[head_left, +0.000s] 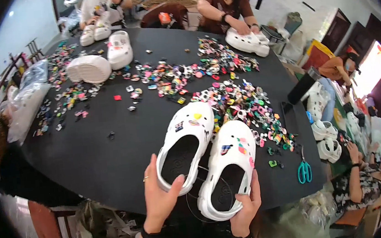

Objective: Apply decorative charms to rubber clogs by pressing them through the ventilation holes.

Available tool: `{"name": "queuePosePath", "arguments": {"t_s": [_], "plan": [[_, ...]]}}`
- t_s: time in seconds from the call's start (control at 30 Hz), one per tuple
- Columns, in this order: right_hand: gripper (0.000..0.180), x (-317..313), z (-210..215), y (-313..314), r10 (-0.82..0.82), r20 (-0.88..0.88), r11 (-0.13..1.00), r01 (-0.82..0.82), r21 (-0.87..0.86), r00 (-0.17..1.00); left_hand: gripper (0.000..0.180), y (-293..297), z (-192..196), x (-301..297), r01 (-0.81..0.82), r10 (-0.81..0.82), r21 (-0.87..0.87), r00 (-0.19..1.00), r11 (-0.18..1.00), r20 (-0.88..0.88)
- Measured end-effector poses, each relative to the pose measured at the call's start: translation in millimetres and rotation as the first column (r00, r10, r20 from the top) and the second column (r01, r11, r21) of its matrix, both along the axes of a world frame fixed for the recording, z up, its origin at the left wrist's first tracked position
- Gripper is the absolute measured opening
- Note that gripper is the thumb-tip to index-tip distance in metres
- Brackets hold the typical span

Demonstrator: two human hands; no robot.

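Note:
My left hand [160, 191] grips the heel of a white clog [185, 122], thumb over the rim and fingers along its outer side. A second white clog [232, 145] is held the same way at its heel by my right hand [248, 200]. Both clogs point away from me, side by side, above the near part of the table. Colourful shoe charms sit on their toe tops, and the dark insoles show through the openings. A thin clear loop hangs between the heels. Just beyond the toes lies a pile of loose charms [239, 98].
More charms spread across the dark table [93, 160]. Teal-handled scissors [304, 172] lie at the right, near a black cylinder [304, 85]. White clogs [119, 50] stand at the far left. Across the table a person handles another white clog [247, 42]; other people work around.

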State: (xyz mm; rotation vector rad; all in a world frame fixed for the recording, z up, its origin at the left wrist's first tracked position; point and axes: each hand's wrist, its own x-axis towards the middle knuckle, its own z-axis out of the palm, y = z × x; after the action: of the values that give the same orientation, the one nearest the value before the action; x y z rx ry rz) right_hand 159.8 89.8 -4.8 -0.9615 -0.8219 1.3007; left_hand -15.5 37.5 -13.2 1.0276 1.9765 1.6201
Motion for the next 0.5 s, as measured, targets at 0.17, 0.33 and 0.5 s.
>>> {"name": "queuePosePath", "arguments": {"t_s": [0.17, 0.33, 0.5], "plan": [[0.078, 11, 17, 11, 0.063, 0.253, 0.998, -0.065, 0.001, 0.965, 0.073, 3, 8, -15, -0.002, -0.044, 0.086, 0.849, 0.996, 0.527], [0.072, 29, 34, 28, 0.098, 0.28, 0.99, -0.123, 0.073, 0.955, 0.07, -19, 7, 2, -0.044, 0.045, -0.019, 0.716, 0.999, 0.696], [0.068, 47, 61, 18, 0.132, 0.306, 0.95, -0.208, 0.232, 0.943, 0.049, -65, 11, 40, -0.188, 0.168, 0.027, 0.925, 0.982, 0.34]]}}
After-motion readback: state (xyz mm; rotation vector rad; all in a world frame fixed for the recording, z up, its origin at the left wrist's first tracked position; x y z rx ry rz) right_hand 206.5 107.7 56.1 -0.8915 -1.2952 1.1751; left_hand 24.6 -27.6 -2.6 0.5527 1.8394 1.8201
